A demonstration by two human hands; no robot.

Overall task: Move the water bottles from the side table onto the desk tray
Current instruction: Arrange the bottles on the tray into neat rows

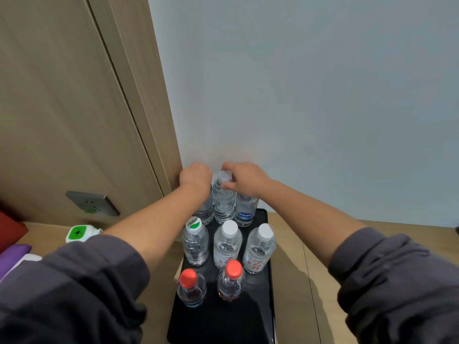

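Observation:
A black tray [223,321] lies on the wooden desk and carries several clear water bottles. In its back row, my left hand [196,175] is closed over the top of the left bottle [205,212]. My right hand [244,178] pinches the neck of the ribbed middle bottle [224,203], thumb under its white cap. A blue-labelled bottle [244,211] stands under my right wrist. In the middle row stand a green-capped bottle [195,242] and two white-capped ones [227,244] [259,252]. Two red-capped bottles [190,289] [231,280] stand nearest me.
The tray's back edge meets a pale wall [310,95], with a wooden panel [74,108] at left carrying a wall socket [93,203]. A green-and-white device [78,233] and purple and red items [12,252] lie at left. Bare desk [293,256] lies right of the tray.

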